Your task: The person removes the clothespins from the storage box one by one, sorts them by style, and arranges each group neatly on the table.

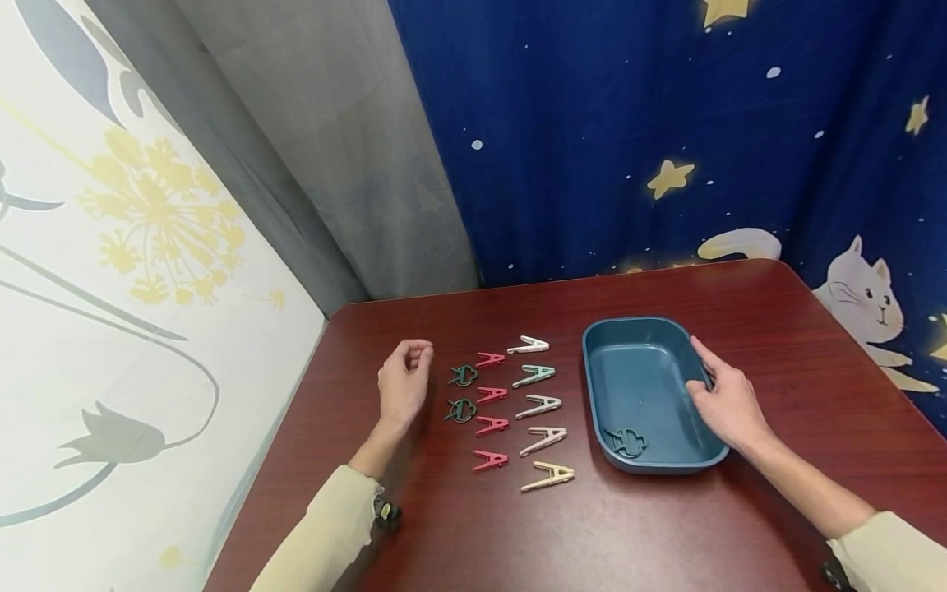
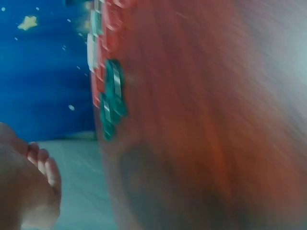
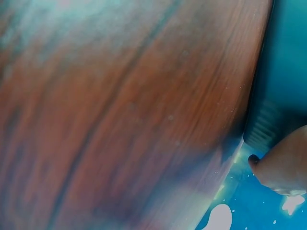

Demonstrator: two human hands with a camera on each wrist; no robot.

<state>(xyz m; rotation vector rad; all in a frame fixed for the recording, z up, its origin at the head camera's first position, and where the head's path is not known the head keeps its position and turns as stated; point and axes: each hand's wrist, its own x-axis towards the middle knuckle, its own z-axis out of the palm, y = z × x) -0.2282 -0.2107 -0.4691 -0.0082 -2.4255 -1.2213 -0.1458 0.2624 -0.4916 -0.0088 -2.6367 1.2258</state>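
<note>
My right hand (image 1: 728, 403) grips the right rim of a blue plastic tray (image 1: 598, 386), thumb on the inner side and fingers outside. Inside the tray, at its near left corner, lies a dark green cloud-shaped clip (image 1: 629, 444). Left of the pegs, my left hand (image 1: 404, 382) hovers with loosely curled fingers and nothing visible in them. Closest to it are two more green clips, a far one (image 1: 464, 376) and a near one (image 1: 462, 410). Beside these runs a column of several red clothespins (image 1: 491, 425), then a column of several pale clothespins (image 1: 543, 405) in white, mint and cream.
Everything stands on a dark red wooden table (image 1: 473, 543). A blue star-patterned curtain (image 1: 592, 148) and a grey curtain (image 1: 355, 148) hang behind its far edge. To the left is a white flower-printed panel (image 1: 148, 370).
</note>
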